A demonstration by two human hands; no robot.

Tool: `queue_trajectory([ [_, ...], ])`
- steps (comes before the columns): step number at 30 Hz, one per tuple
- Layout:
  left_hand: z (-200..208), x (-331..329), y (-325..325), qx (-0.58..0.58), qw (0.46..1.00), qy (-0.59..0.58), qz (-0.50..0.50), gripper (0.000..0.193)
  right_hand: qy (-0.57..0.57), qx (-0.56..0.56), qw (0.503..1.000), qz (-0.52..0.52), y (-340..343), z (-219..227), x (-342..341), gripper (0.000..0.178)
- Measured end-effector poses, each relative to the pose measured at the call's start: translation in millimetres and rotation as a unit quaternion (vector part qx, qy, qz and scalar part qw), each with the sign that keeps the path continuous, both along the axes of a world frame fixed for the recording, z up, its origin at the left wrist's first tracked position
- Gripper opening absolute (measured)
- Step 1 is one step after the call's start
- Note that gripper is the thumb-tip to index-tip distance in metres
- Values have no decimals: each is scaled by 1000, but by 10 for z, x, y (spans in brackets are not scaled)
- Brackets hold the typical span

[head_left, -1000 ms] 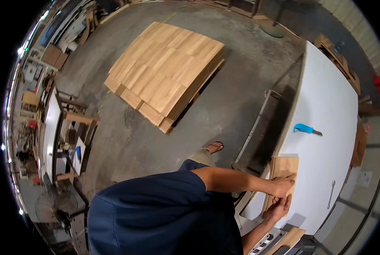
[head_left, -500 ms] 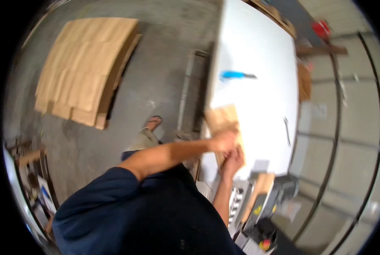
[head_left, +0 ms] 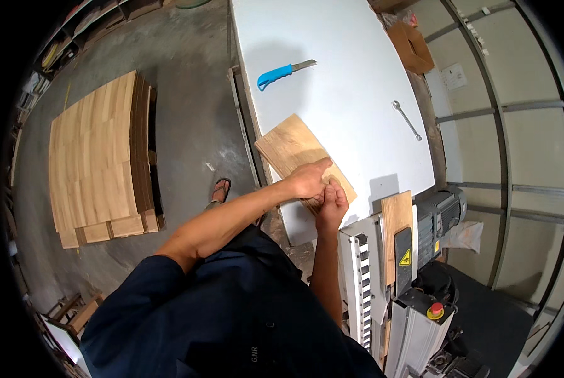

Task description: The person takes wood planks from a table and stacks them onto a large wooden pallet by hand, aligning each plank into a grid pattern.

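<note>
Wooden boards (head_left: 291, 145), apparently a small stack: lay flat on the white worktop (head_left: 357, 75), by its left edge, below both hands. Left hand (head_left: 310, 179): over the boards, index finger extended, remaining fingers curled. Right hand (head_left: 333, 203): beside it, toward the boards' near end, fingers bunched close; whether either pinched something small could not be told. Progress: boards under the hands, not set aside; separate plank (head_left: 397, 233) on the machine (head_left: 361, 283); large board pile (head_left: 93, 157) on the floor; finished and remaining counts, not determinable.
</note>
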State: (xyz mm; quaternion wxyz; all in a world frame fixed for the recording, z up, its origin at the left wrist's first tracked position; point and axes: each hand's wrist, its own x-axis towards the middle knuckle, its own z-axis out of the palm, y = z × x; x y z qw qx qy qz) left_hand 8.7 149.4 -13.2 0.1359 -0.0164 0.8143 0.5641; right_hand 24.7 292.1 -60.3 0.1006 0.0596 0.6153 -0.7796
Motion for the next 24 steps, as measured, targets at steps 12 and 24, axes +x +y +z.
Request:
queue_trajectory([
  [12,-99,-17,67,-79,997,13,-20,64,-92,153,980,90,55,306,-168,60],
  [24,-270,-7,82,-82,994,71,-7,56,-113,-252,933,-230,397,197,-148,37],
])
